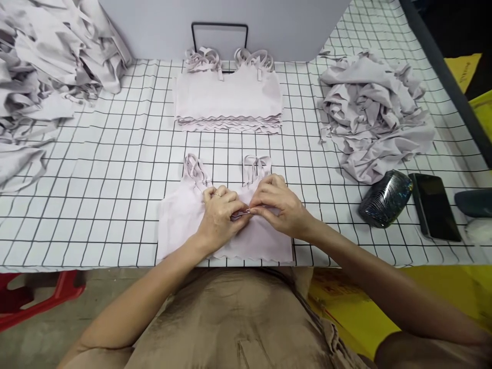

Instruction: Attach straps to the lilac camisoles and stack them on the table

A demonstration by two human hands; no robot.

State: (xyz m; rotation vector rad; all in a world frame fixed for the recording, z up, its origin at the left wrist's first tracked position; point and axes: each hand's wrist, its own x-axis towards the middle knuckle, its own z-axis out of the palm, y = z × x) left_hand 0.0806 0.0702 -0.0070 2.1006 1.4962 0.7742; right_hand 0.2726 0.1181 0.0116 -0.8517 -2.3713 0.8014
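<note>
A pale pink strappy crop top (177,225) lies flat at the table's front edge, its shoulder straps bunched in loops at the top. Over its middle, my left hand (221,215) is closed, thumb and fingers pinching one end of a thin pale strip (242,212). My right hand (279,205) meets it from the right, fingertips pinched on the same small strip. Whether the strip belongs to the top is hard to make out, since the fingers cover most of it.
Behind the top is a neat stack of similar tops (228,97), against a grey panel (230,20). Loose garment heaps lie left (65,51) and right (372,107). Near the right heap are a shiny black case (386,200) and a phone (434,205).
</note>
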